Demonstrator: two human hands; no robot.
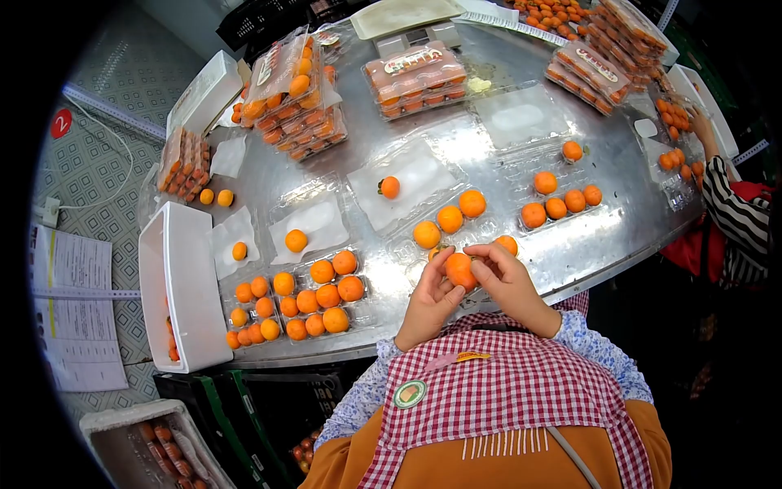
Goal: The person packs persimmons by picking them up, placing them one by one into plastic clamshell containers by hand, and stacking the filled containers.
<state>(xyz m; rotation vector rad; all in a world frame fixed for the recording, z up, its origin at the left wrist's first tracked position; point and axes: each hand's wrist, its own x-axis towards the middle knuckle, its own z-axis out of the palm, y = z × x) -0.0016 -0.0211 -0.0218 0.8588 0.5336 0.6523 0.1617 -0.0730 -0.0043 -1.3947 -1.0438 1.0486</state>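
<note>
Between both hands, above the table's near edge, is a round orange fruit; its exact kind is hard to tell. My left hand has its fingers closed around the left side. My right hand pinches it from the right, thumb and fingers near its top. Just beyond my hands, a clear plastic tray holds a few orange fruits, some partly hidden by my fingers. To the left, another clear tray carries rows of similar fruits. A single fruit with a green leafy top rests on a white liner sheet.
Closed packs are stacked along the back of the metal table, near a scale. A white foam box stands at the left edge. On the right, another person's striped sleeve reaches over more fruit. Crates sit below.
</note>
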